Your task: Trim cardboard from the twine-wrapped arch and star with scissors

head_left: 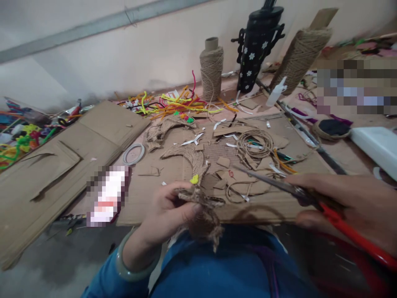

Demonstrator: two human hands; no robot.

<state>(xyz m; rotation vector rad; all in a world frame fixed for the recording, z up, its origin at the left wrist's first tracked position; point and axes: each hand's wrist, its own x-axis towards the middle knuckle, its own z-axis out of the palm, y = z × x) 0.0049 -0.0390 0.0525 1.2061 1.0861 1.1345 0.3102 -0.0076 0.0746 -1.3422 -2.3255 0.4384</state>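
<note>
My left hand (167, 209), at the front edge of the table, is closed on a jute-wrapped craft piece (204, 200) with frayed ends. A bit of yellow (194, 179) shows at its top. Just beyond it is a curved, jute-covered crescent (187, 154); I cannot tell whether the two are joined. On the right, my right hand (356, 198) grips red-handled scissors (338, 225), somewhat blurred. Their blades point left above the cardboard, apart from the craft piece. Another jute-covered curved piece (169, 124) with green and red bits lies farther back.
Cardboard sheets (93, 132) lie left, beside a tape roll (134, 154). A coil of jute cord (256, 142) and paper scraps lie centre-right. Behind stand twine spools (211, 72), a black flowered holder (256, 49) and a glue bottle (276, 93). Coloured pipe cleaners (167, 101) line the wall.
</note>
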